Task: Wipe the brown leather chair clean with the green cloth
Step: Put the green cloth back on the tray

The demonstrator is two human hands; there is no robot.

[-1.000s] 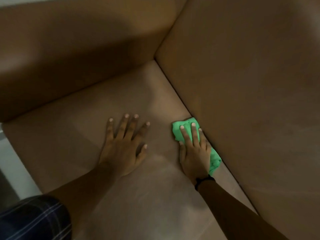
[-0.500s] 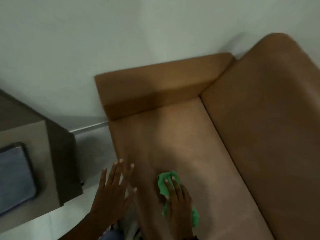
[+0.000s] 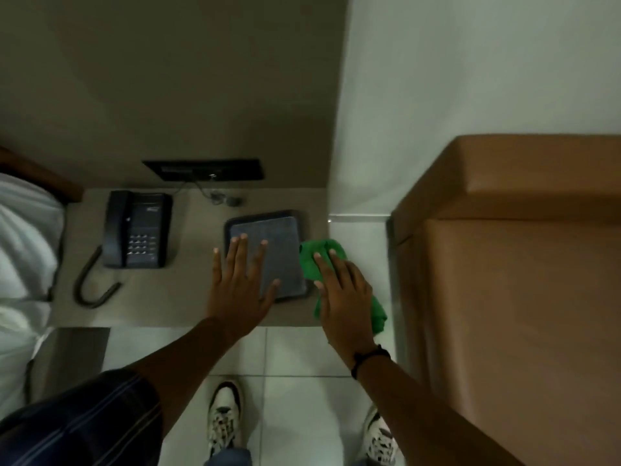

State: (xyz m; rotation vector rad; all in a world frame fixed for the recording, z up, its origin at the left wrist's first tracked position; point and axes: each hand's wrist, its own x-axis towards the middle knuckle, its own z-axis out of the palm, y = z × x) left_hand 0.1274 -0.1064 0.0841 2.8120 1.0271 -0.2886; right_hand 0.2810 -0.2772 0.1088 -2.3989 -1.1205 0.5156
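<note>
Both hands have left the brown leather chair [image 3: 524, 297]; right hand [image 3: 346, 294] clasps the green cloth [image 3: 314, 264] beneath its grip, left hand [image 3: 240, 287] spread, empty.

The brown leather chair [image 3: 514, 297] fills the right side of the view — a boxy, smooth-skinned piece with a rounded top edge and a flat side panel falling toward the floor. Its surface looks plain and unbroken, with a soft sheen along the upper edge. The green cloth [image 3: 317, 264] sits just left of the chair, apart from it — bright green, crumpled into a loose wad. One bunch of it sticks out at the end farther from the viewer, and another fold hangs lower, nearer the chair's side panel.
</note>
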